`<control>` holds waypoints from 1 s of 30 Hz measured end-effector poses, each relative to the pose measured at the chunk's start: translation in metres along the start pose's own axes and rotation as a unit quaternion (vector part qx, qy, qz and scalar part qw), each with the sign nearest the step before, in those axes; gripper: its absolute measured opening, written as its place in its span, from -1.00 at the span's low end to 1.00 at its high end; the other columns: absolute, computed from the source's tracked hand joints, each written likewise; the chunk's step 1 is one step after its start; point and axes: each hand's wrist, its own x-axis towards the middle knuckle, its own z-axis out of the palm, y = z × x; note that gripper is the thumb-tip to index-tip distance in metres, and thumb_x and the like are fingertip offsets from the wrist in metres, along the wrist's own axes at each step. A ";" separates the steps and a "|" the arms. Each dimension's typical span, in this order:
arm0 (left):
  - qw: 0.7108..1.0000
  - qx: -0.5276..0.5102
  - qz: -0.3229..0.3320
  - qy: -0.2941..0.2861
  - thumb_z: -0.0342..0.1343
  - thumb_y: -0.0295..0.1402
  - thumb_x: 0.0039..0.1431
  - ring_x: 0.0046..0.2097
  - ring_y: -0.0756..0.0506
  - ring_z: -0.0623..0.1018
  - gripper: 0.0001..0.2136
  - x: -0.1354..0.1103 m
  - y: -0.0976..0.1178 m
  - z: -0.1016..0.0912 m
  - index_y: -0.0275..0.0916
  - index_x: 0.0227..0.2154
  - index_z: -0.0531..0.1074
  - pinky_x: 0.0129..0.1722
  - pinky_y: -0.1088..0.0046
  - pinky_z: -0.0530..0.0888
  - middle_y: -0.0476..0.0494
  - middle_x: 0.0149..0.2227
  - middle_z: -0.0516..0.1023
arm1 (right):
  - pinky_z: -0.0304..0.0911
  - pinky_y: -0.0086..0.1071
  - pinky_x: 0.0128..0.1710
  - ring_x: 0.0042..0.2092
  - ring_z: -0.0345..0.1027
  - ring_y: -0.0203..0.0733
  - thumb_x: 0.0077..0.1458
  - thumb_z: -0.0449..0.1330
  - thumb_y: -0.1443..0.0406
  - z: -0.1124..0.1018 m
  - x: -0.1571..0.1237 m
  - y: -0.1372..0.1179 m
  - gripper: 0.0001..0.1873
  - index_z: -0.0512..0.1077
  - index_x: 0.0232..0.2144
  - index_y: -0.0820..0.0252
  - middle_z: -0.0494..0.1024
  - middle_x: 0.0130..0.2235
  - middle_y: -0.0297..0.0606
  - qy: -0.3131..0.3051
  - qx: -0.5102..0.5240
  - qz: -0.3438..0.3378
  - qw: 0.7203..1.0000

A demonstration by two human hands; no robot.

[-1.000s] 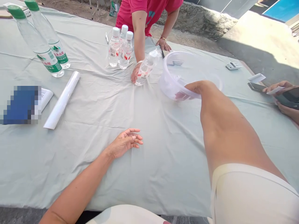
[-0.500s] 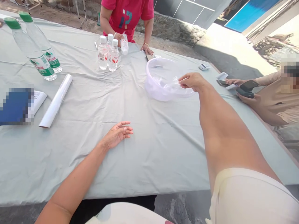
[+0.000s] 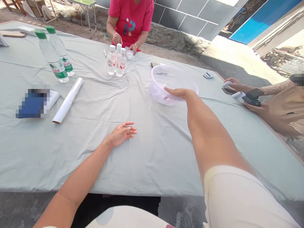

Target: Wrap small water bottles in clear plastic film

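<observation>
As it bears everything listed here, the surface [image 3: 152,152] comes first: wide and draped in a creased pale green cloth. Its near edge lies behind both grips and its right edge runs off past the right forearm. Broad bare cloth lies between the two grips and on their near side

Bowl [image 3: 175,79]: clear, thin-walled plastic, sitting on the cloth under and just beyond the right hand [image 3: 178,92]. Judged light, a little flexible in the wall, smooth and probably slippery, not brittle; nothing can be made out inside it. The rim is judged the best hold, with fingers inside and thumb outside. Right grip: fingers laid flat along the near rim, thumb hidden, so whether it pinches the rim cannot be told

Left hand [image 3: 121,133]: grip loose and spread, holding nothing, resting on the cloth left of the right grip and nearer the body

White roll [image 3: 67,99]: lying flat, well to the left of the left grip

Tall green-capped bottles [image 3: 55,60]: two, upright, beyond the roll

Small bottles [image 3: 116,60]: an upright cluster, left of and beyond the bowl; the nearest obstacle to the right grip, yet apart from it

Another person's hands [image 3: 251,101]: holding a phone to the right of the right grip, apart from the bowl
</observation>
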 end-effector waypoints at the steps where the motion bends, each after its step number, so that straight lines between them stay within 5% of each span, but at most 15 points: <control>1: 1.000 -0.002 0.000 -0.003 0.33 -0.43 0.13 -0.19 -0.05 0.63 -0.68 0.000 0.000 -0.001 -0.26 -0.04 0.47 -0.18 0.40 0.48 -0.14 -0.21 0.63 | 0.31 0.18 0.06 -0.04 0.51 0.28 0.02 0.30 -0.07 0.001 0.002 -0.006 -0.58 0.53 -0.49 0.16 0.63 -0.22 0.05 -0.018 -0.003 0.019 1.000; 3: 1.000 -0.004 0.004 -0.006 0.32 -0.43 0.14 -0.19 -0.05 0.63 -0.68 0.000 -0.001 -0.002 -0.26 -0.03 0.47 -0.17 0.40 0.48 -0.14 -0.21 0.63 | 0.29 0.14 0.10 0.00 0.49 0.26 0.08 0.28 0.04 0.004 0.001 -0.020 -0.67 0.53 -0.47 0.20 0.63 -0.21 0.07 0.010 0.020 0.049 0.999; 4: 1.000 -0.006 0.007 -0.006 0.32 -0.43 0.15 -0.19 -0.05 0.63 -0.68 -0.001 -0.001 -0.003 -0.26 -0.04 0.47 -0.16 0.40 0.48 -0.14 -0.21 0.63 | 0.26 0.13 0.13 0.05 0.46 0.25 0.11 0.25 0.12 0.007 -0.003 -0.028 -0.73 0.54 -0.42 0.22 0.62 -0.17 0.08 0.075 0.056 0.028 0.995; 6: 1.000 -0.008 0.014 -0.007 0.33 -0.41 0.14 -0.17 -0.07 0.64 -0.68 -0.001 -0.002 -0.003 -0.25 -0.04 0.48 -0.14 0.37 0.49 -0.15 -0.20 0.63 | 0.21 0.06 0.20 0.10 0.42 0.12 0.12 0.19 0.26 0.019 -0.018 -0.043 -0.80 0.55 -0.26 0.25 0.60 -0.06 0.03 0.222 0.144 -0.042 0.963; 8: 0.999 -0.014 0.028 -0.009 0.34 -0.35 0.14 -0.10 -0.13 0.63 -0.67 -0.001 -0.003 -0.002 -0.24 -0.04 0.49 -0.08 0.30 0.50 -0.18 -0.16 0.63 | 0.30 -0.08 0.14 0.03 0.47 -0.05 0.10 0.17 0.31 0.043 -0.046 -0.055 -0.70 0.53 -0.11 0.23 0.59 -0.02 -0.09 0.269 0.229 -0.125 0.927; 9: 0.999 -0.022 0.038 -0.009 0.34 -0.29 0.14 -0.05 -0.16 0.63 -0.66 -0.001 -0.003 -0.002 -0.24 -0.04 0.49 -0.05 0.26 0.50 -0.21 -0.12 0.62 | 0.38 -0.16 0.03 -0.07 0.50 -0.12 0.08 0.19 0.28 0.058 -0.065 -0.059 -0.67 0.52 -0.08 0.20 0.60 -0.05 -0.15 0.235 0.252 -0.154 0.926; 13: 0.995 -0.058 0.076 -0.001 0.31 -0.03 0.13 0.04 -0.19 0.58 -0.55 -0.004 -0.002 -0.001 -0.25 -0.05 0.52 0.03 0.22 0.50 -0.24 -0.05 0.61 | 0.41 -0.30 -0.30 -0.28 0.50 -0.23 0.05 0.31 0.11 0.135 -0.145 -0.062 -0.62 0.52 -0.10 0.12 0.58 -0.05 -0.18 -0.089 0.432 -0.276 0.854; 15: 0.994 -0.052 0.100 -0.002 0.32 0.01 0.09 -0.04 -0.15 0.60 -0.54 -0.005 0.001 0.000 -0.24 -0.09 0.53 -0.04 0.28 0.52 -0.20 -0.10 0.62 | 0.42 -0.29 -0.27 -0.34 0.46 -0.29 0.05 0.32 0.10 0.169 -0.175 -0.058 -0.66 0.52 -0.14 0.09 0.57 -0.06 -0.20 -0.159 0.468 -0.279 0.823; 21: 0.979 0.058 0.176 0.086 0.44 -0.29 -0.05 -0.34 0.01 0.58 -0.71 -0.005 0.007 -0.001 -0.22 -0.34 0.45 -0.32 0.49 0.48 0.02 -0.40 0.60 | 0.41 -0.32 -0.33 -0.36 0.39 -0.30 0.04 0.35 0.07 0.219 -0.193 -0.047 -0.65 0.46 -0.18 0.10 0.56 -0.08 -0.20 -0.185 0.487 -0.261 0.813; 26: 0.972 0.004 0.196 0.129 0.45 -0.22 -0.09 -0.23 -0.07 0.66 -0.63 -0.007 0.017 -0.002 -0.18 -0.33 0.37 -0.26 0.45 0.55 0.02 -0.36 0.63 | 0.33 -0.40 -0.44 -0.44 0.38 -0.31 0.13 0.26 -0.07 0.216 -0.189 -0.037 -0.59 0.42 -0.28 0.15 0.58 -0.31 -0.25 -0.182 0.524 -0.211 0.805; 30: 0.982 0.039 0.128 0.132 0.46 -0.17 -0.13 -0.26 -0.13 0.68 -0.59 -0.008 0.011 0.005 -0.17 -0.28 0.40 -0.35 0.42 0.59 -0.01 -0.35 0.64 | 0.39 -0.37 -0.34 -0.09 0.51 -0.11 0.10 0.25 -0.15 0.210 -0.191 -0.039 -0.46 0.53 -0.12 0.13 0.59 0.00 -0.11 -0.141 0.543 -0.238 0.793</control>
